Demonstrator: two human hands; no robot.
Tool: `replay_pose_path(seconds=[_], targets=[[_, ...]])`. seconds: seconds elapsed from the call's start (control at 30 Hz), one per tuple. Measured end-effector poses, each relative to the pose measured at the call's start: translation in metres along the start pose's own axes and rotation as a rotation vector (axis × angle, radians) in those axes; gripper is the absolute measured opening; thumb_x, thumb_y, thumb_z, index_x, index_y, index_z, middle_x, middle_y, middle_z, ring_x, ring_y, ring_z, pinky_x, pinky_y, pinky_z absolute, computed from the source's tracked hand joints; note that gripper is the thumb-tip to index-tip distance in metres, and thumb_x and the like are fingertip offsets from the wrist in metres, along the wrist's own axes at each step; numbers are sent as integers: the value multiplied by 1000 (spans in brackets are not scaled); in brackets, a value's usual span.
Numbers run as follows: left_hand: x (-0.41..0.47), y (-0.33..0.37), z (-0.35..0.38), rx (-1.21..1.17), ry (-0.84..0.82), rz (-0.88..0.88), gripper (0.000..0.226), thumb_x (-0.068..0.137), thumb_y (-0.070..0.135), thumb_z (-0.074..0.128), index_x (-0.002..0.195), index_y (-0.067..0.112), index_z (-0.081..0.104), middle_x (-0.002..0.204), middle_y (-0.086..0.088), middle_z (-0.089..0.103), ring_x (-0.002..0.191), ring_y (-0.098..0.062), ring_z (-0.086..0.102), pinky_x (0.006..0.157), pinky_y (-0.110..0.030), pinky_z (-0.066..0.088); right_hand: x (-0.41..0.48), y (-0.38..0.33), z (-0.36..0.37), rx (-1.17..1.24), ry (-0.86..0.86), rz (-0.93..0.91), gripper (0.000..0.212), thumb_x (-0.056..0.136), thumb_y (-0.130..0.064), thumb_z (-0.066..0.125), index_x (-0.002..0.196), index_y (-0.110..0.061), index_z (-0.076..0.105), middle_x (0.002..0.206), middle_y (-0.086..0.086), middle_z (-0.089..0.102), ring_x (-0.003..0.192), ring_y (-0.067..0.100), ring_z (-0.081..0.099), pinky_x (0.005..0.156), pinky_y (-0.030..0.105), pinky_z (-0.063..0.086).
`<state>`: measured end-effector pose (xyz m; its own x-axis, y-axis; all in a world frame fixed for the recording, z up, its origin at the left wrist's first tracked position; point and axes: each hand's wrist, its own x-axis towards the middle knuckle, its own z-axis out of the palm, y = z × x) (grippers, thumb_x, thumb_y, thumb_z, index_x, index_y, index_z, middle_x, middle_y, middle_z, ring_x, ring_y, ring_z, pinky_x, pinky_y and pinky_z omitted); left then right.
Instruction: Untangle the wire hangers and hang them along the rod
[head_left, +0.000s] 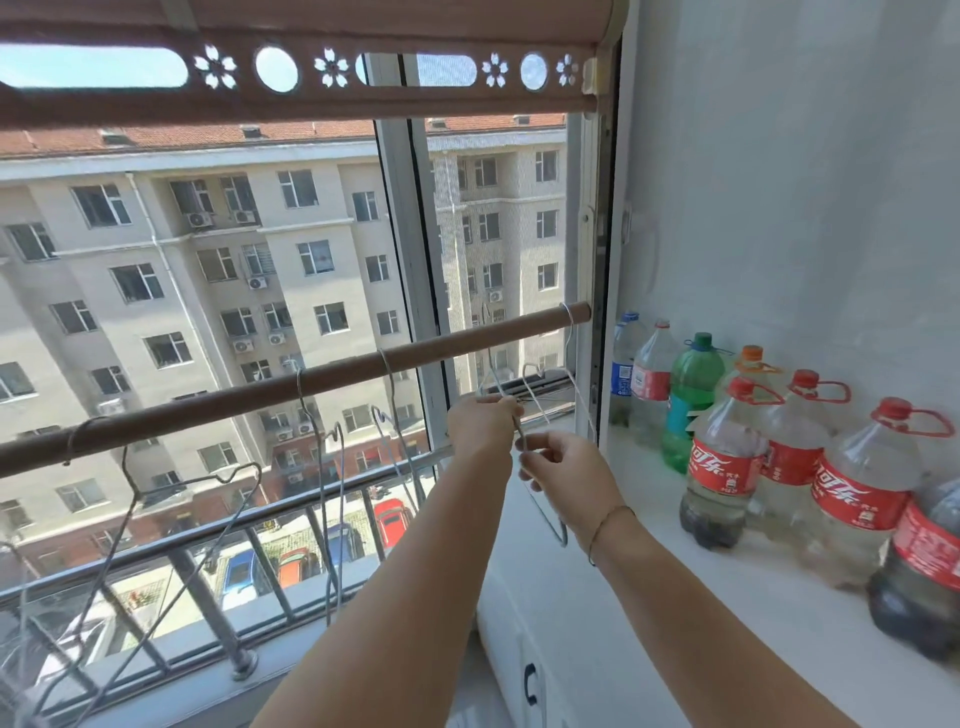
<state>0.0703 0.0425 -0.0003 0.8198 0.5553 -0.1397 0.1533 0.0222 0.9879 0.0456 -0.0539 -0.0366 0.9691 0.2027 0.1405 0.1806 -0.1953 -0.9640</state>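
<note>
- While both hands work at it, left hand (480, 423) fingers are curled, pinching white wire near the top of the tangle of wire hangers (535, 400); right hand (558, 467) thumb + forefinger pinch a strand just below.
- Tangle sits betw. the hands & just above; one hook looks to be over the right end of the rod (332, 371); a loop hangs under the right wrist.
- Rod runs lower-left to upper-right, above & beyond the fingers; left hand nearer. Bare stretch lies up-left of the tangle.
- Hung hangers (385, 364) further left.
- Can't tell how many hangers are knotted or which strands cross: thin pale wire vs pale ledge (639, 545).
</note>
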Motion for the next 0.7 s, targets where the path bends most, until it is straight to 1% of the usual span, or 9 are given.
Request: replay_pose_path(seconds=[0.07,0.1,0.17,0.27,0.33,0.43,0.53,0.6,0.7], targets=[[-1,-15,2,11,-5,-32,13,84,3,59,83,0,72,63,-6,61,51,-14,50,53,-23,41,-5,14,0,7,-32,19,11,86,-17,55,93,-15,64,73,2,65,67,15,58,70,35,52],[-3,-25,2,10,-12,-49,15,84,3,58,90,-2,71,62,-5,60,51,-14,50,51,-23,40,-9,22,0,15,-55,28,11,88,-20,55,93,-15,64,73,1,65,67,13,58,66,29,49],[-8,-46,2,-14,-23,-86,18,86,2,55,98,-2,68,64,-4,61,54,-14,53,50,-22,40,-16,38,-1,21,-83,56,17,91,-26,52,93,-14,64,75,1,64,69,12,58,64,23,45],[-17,-79,0,-3,-37,-137,19,89,5,53,104,1,64,67,-4,62,57,-15,54,50,-22,39,-21,60,-6,-10,-64,86,17,93,-22,47,93,-14,63,82,2,63,81,18,59,77,33,51],[-26,-98,-4,29,-53,-162,20,91,7,51,106,1,63,68,-2,61,56,-13,51,49,-22,37,-24,72,-9,-59,-49,82,16,92,-17,47,100,-17,61,88,0,61,89,18,58,86,35,50],[-37,-124,-15,114,-65,-162,20,93,8,47,105,4,63,68,0,59,57,-11,49,49,-21,35,-29,88,-10,-169,-75,78,28,93,-14,44,119,-12,56,111,2,59,104,15,53,92,25,41],[-45,-145,-29,204,-103,-119,25,92,4,43,102,3,66,68,1,59,58,-12,49,54,-22,39,-34,100,-8,-274,-103,56,39,92,-9,41,131,-11,45,135,8,46,124,19,44,102,25,33],[-47,-154,-38,260,-151,-75,27,91,1,42,98,3,67,67,2,60,60,-13,50,62,-25,43,-36,106,-9,-380,-124,21,45,90,-5,41,135,-11,39,141,8,39,131,22,36,108,29,26],[-49,-160,-51,337,-218,0,28,92,3,43,79,17,64,71,2,62,71,-20,55,71,-31,47,-38,115,-13,-575,-168,-22,46,89,-7,43,134,-13,42,140,8,43,129,27,36,110,35,26]])
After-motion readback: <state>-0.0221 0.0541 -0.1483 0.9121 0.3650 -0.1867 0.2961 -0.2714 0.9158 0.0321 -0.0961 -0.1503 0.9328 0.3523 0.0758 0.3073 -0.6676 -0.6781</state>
